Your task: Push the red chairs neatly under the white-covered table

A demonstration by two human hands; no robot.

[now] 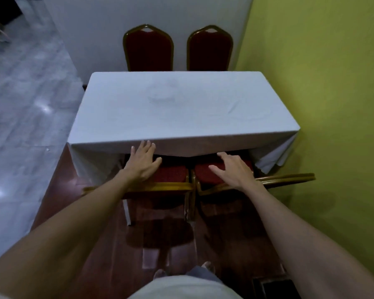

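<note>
A table under a white cloth (181,108) stands ahead of me. Two red chairs with gold frames sit side by side at its near edge, their seats partly under the cloth. My left hand (143,162) lies flat, fingers spread, over the left near chair (171,173), fingertips at the cloth's edge. My right hand (233,169) rests, fingers apart, on the right near chair (205,172), above its gold top rail. Neither hand grips anything. Two more red chairs, the far left one (148,48) and the far right one (209,49), stand upright at the table's far side.
A yellow-green wall (322,104) runs close along the table's right side. A white wall (138,14) stands behind the far chairs. Dark wooden floor (108,244) lies under me, and grey glossy floor (24,104) spreads to the left. My feet (181,272) show near the bottom.
</note>
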